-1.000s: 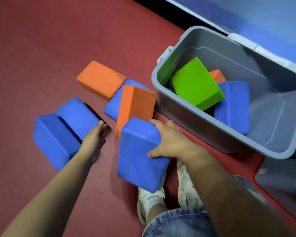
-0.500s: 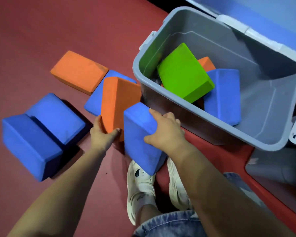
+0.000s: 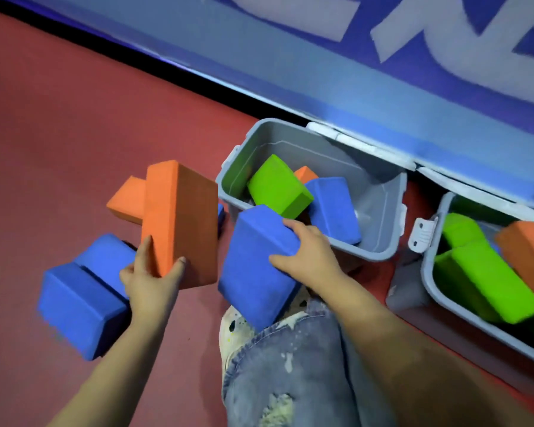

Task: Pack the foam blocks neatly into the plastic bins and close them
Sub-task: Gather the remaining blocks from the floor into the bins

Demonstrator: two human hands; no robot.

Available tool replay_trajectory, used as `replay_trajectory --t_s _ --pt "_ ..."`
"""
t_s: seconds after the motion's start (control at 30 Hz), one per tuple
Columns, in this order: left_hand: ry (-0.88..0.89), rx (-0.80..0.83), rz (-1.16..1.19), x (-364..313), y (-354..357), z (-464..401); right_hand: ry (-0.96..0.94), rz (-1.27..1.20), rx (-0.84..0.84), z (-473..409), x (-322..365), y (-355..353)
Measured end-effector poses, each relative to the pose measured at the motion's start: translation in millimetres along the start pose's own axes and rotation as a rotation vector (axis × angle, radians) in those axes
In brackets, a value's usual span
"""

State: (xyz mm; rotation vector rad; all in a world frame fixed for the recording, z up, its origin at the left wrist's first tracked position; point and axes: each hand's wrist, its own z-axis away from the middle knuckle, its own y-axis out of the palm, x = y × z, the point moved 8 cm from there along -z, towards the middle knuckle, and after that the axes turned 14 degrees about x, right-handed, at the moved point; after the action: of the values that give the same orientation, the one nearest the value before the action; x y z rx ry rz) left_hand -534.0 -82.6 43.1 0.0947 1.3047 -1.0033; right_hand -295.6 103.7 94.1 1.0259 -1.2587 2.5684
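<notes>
1. The left hand (image 3: pixel 150 277) is gripping a tall orange block (image 3: pixel 179 223) by its lower end, thumb on the front face and fingers curling round the side, and is holding it upright above the red floor (image 3: pixel 59 134).
2. The right hand (image 3: pixel 305 251) is clamping a big blue block (image 3: pixel 253 266) at its right edge, fingers spread over the top corner and thumb pressing the side; the block is tilting just in front of the near wall of the grey bin (image 3: pixel 379 257).
3. That bin is sitting open on the floor against a blue wall pad (image 3: pixel 321 72). Inside, a green block (image 3: pixel 278 186) is leaning at an angle, a blue one (image 3: pixel 333 208) is lying beside it on the right, and an orange corner (image 3: pixel 304 174) is peeking out behind the green.
4. A second bin (image 3: pixel 435 291) is standing to the right, well apart from both hands, with green blocks (image 3: pixel 487 278) and an orange one (image 3: pixel 527 254) piling up in it loosely.
5. On the floor, two blue blocks (image 3: pixel 80 297) are resting against each other to the left of the left hand, and another orange block (image 3: pixel 127 201) is lying behind the lifted one.
6. The person's jeans (image 3: pixel 290 365) and a paint-spotted white shoe (image 3: pixel 233 325) are showing below the big blue block.
</notes>
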Motion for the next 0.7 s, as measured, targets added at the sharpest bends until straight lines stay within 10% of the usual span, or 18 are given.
replay_trajectory --t_s 0.33,0.53,0.7 --pt "0.228 0.106 0.173 -172 76 44 -0.123 -0.239 -0.545 51 -36 -173" --pt "0.236 0.352 0.180 -224 142 38 0.098 0.042 0.022 13 -61 -169" --pt "0.278 0.310 0.028 -207 119 44 -0.022 0.083 0.126 27 -41 -157"
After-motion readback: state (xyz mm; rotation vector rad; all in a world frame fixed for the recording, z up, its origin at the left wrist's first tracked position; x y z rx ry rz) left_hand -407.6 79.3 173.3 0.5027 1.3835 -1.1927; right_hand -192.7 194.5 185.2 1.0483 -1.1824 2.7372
